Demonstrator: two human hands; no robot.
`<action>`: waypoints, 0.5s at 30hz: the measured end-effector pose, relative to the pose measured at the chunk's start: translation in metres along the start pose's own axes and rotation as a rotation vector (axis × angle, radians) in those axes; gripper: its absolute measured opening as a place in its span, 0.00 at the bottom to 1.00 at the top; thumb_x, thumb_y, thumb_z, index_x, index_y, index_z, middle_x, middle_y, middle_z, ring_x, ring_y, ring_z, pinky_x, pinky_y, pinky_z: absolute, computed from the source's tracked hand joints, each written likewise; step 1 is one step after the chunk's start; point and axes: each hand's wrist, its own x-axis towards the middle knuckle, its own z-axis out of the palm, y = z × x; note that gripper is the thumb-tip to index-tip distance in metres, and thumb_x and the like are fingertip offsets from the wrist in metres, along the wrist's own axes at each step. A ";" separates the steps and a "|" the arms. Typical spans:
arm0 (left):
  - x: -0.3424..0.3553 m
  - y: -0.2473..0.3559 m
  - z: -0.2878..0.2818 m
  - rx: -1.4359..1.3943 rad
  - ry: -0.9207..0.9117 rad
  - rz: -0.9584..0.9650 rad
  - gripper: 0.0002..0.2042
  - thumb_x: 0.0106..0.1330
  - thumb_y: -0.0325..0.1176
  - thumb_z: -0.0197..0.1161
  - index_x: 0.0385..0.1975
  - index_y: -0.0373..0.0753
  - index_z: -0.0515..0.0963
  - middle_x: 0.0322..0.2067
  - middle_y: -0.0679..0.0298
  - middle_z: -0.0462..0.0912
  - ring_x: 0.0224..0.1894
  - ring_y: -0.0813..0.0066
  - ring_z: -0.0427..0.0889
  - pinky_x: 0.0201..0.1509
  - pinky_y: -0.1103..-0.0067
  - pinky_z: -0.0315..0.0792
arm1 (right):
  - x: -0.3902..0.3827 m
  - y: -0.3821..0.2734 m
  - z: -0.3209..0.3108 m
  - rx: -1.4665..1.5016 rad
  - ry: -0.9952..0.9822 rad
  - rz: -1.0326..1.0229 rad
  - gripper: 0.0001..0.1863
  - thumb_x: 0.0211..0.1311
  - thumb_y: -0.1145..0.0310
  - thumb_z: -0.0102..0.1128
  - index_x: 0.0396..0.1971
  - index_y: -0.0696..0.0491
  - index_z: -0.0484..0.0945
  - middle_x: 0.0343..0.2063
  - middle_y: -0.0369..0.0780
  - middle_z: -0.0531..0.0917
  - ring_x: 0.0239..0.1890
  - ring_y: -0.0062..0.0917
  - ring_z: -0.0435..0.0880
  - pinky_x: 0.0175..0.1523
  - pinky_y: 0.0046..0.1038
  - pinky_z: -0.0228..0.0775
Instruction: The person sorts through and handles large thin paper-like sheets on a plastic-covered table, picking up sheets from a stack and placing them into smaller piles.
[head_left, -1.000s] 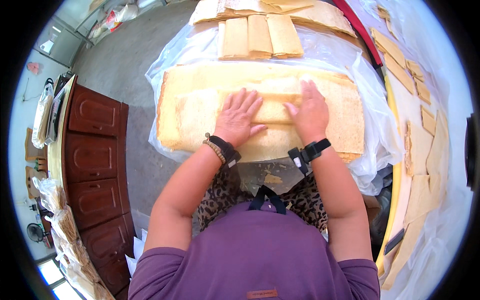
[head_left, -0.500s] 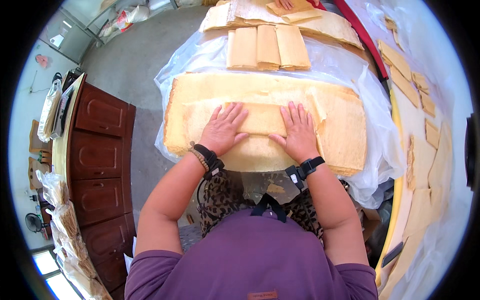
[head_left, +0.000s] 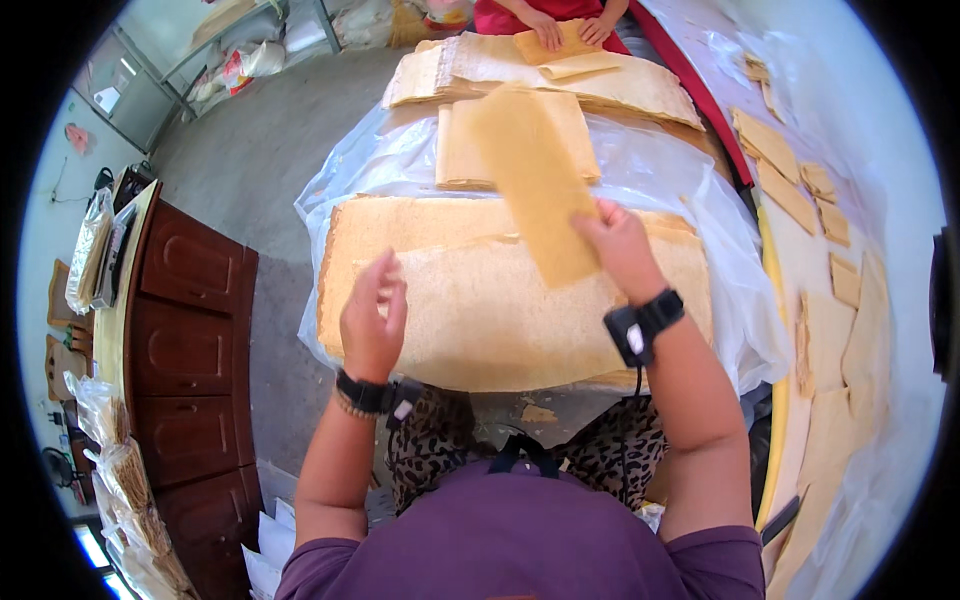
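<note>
A large stack of thin, pale yellow sheets [head_left: 450,330], resembling bean-curd skin, lies in front of me. My right hand [head_left: 618,245] grips the lower right edge of a folded yellow sheet [head_left: 535,185], thumb on top. This folded piece is blurred and tilted above the stack, its far end overlapping a smaller pile of folded sheets [head_left: 460,145]. Over the stack's left part hovers my left hand [head_left: 372,318], with nothing in it and its slightly blurred fingers loosely bent and apart.
Clear plastic film [head_left: 745,310] spreads beneath the stacks. Across from me, another person's hands [head_left: 570,32] press on a sheet atop a long far stack [head_left: 640,90]. Red-brown cabinets [head_left: 190,340] stand left; a padded surface [head_left: 785,400] with loose sheets runs along the right.
Both hands lay flat on the folded sheet. My right hand has lifted it and swung it toward the far pile; my left has come off and drawn back left.
</note>
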 end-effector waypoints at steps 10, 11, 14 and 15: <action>-0.082 -0.020 -0.038 0.197 -0.150 -0.222 0.12 0.67 0.29 0.62 0.50 0.37 0.78 0.37 0.60 0.86 0.37 0.73 0.84 0.39 0.79 0.76 | 0.167 0.064 -0.043 -0.626 0.518 0.006 0.34 0.56 0.52 0.69 0.55 0.62 0.75 0.45 0.43 0.84 0.45 0.24 0.83 0.51 0.25 0.73; -0.095 -0.031 -0.045 0.212 -0.149 -0.251 0.12 0.67 0.29 0.62 0.50 0.37 0.78 0.37 0.60 0.86 0.37 0.73 0.84 0.39 0.79 0.76 | 0.153 0.050 -0.040 -0.286 0.343 0.045 0.33 0.58 0.53 0.67 0.57 0.61 0.75 0.47 0.43 0.84 0.47 0.24 0.83 0.52 0.25 0.73; -0.120 -0.063 -0.047 0.044 -0.060 -0.709 0.12 0.66 0.33 0.65 0.45 0.33 0.78 0.40 0.59 0.84 0.40 0.72 0.82 0.45 0.76 0.76 | 0.091 0.006 -0.055 0.087 0.193 0.072 0.28 0.64 0.55 0.62 0.57 0.59 0.75 0.47 0.42 0.84 0.48 0.24 0.83 0.52 0.26 0.74; -0.131 -0.073 -0.039 0.021 -0.087 -0.709 0.12 0.66 0.33 0.65 0.45 0.33 0.78 0.40 0.59 0.84 0.40 0.72 0.82 0.45 0.76 0.76 | 0.063 -0.005 -0.060 0.134 0.198 0.047 0.25 0.67 0.56 0.59 0.56 0.58 0.76 0.46 0.41 0.84 0.47 0.24 0.84 0.52 0.26 0.75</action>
